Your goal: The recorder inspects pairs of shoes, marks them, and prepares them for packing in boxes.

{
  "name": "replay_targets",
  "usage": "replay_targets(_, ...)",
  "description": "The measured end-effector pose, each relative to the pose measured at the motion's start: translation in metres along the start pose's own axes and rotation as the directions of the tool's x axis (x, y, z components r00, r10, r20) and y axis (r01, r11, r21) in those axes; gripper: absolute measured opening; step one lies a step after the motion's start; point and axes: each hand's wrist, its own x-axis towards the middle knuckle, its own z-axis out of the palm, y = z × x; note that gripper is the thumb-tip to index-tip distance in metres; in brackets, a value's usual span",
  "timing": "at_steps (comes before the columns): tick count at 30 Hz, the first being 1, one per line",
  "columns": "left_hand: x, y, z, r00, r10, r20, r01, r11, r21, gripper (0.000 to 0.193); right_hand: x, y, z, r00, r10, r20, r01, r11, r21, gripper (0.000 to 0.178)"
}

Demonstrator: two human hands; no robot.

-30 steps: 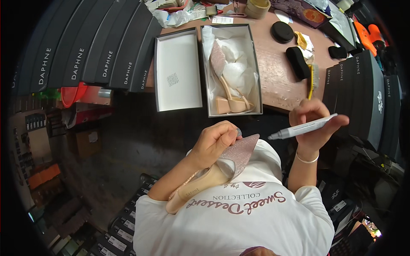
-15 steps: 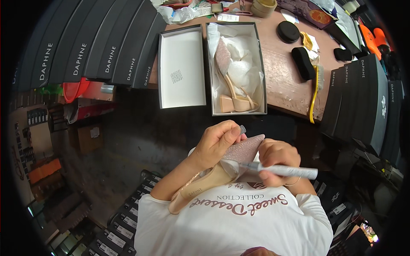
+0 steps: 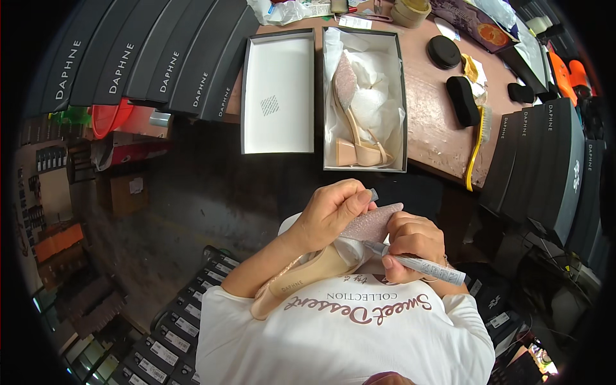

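A beige slingback shoe [image 3: 301, 278] with a pale pink, glittery pointed toe is held against my white shirt, toe to the right. My left hand [image 3: 332, 215] is closed over its far side, a small grey cap [image 3: 374, 194] sticking out between thumb and fingers. In my right hand [image 3: 416, 244], by the toe, is a white and grey marker pen [image 3: 431, 269]. Its tip meets the edge of the glittery upper, near the opening. Whether the tip presses on it I cannot tell. The matching shoe [image 3: 347, 83] lies in an open box with white tissue paper.
The shoe box [image 3: 403, 128] and its upturned lid [image 3: 276, 131] stand on the brown table [image 3: 427, 138]. At right lie a yellow brush [image 3: 476, 154], a black sponge-like block [image 3: 461, 99] and a round black tin [image 3: 443, 51]. Dark shoe boxes [image 3: 151, 54] flank both sides.
The marker pen has tilted, its back end dropping lower while its tip stays at the upper's edge. The left hand keeps its hold. The whole view has shifted slightly.
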Motion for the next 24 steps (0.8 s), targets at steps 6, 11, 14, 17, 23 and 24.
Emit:
replay_targets(6, 0.0001, -0.0027, -0.0016, 1.000, 0.015, -0.002, -0.015, 1.000, -0.001, 0.039, 0.0008, 0.0013, 0.0009, 1.000, 0.010, 0.027, -0.009, 1.000, -0.013, 0.014)
replay_targets(11, 0.0000, -0.0036, -0.0009, 1.000, 0.014, 0.004, -0.014, 1.000, -0.013, 0.039, -0.0008, 0.0007, -0.0024, 0.999, 0.037, 0.015, -0.037, 0.999, 0.035, 0.014)
replay_targets(14, 0.0009, -0.0032, -0.0001, 1.000, 0.001, -0.001, -0.001, 1.000, -0.019, 0.039, 0.0008, 0.0006, -0.0011, 0.999, 0.029, 0.020, -0.029, 1.000, 0.009, 0.014)
replay_targets(17, 0.0009, -0.0024, -0.0003, 1.000, -0.007, -0.003, 0.007, 1.000, -0.014, 0.039, 0.0009, 0.0009, -0.0017, 0.999, 0.027, 0.040, -0.027, 1.000, -0.011, 0.014)
replay_targets(23, 0.0020, -0.0032, -0.0001, 1.000, 0.006, 0.009, -0.006, 1.000, 0.002, 0.039, 0.0002, 0.0006, -0.0040, 0.997, 0.053, 0.050, -0.052, 0.998, -0.019, 0.015)
replay_targets(24, 0.0020, -0.0033, 0.0001, 1.000, 0.001, 0.007, -0.001, 1.000, -0.003, 0.039, 0.0004, 0.0007, -0.0036, 0.998, 0.049, 0.047, -0.047, 0.998, -0.034, 0.015)
